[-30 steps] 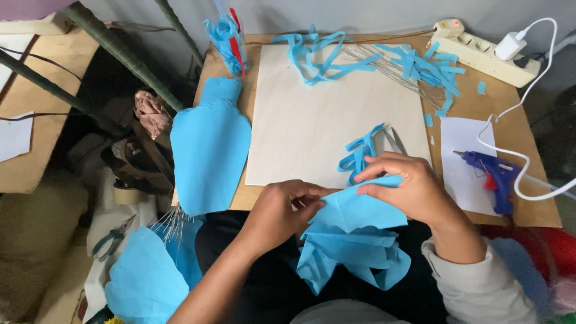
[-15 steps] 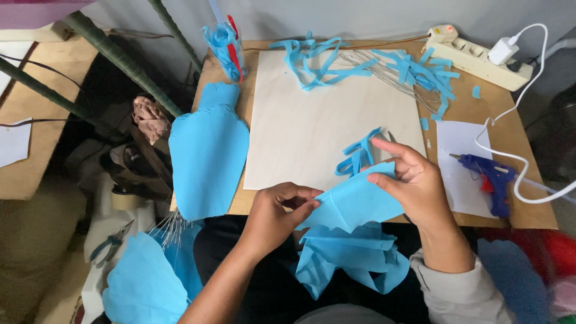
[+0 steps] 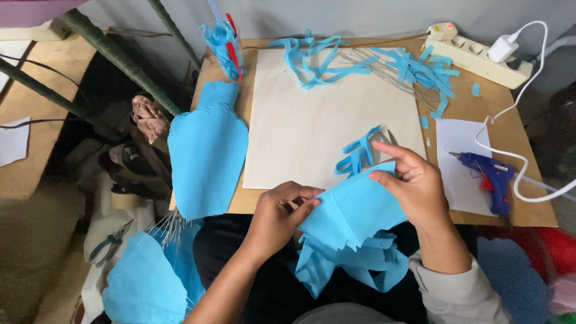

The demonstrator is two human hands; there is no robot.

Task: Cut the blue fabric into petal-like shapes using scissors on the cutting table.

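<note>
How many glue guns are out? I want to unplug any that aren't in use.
1. The blue glue gun lies on a white sheet at the table's right edge, beside the right hand. Others could be hidden under the blue paper scraps.

The blue paper sheet (image 3: 354, 210) covers the fingertips of the left hand (image 3: 279, 219) and the palm of the right hand (image 3: 417, 186), and its lower folds sink out of sight into the lap. The white cable (image 3: 528, 192) runs off the right edge. The pliers (image 3: 110, 242) on the floor are partly tucked under cloth, too small to tell apart clearly.
</note>
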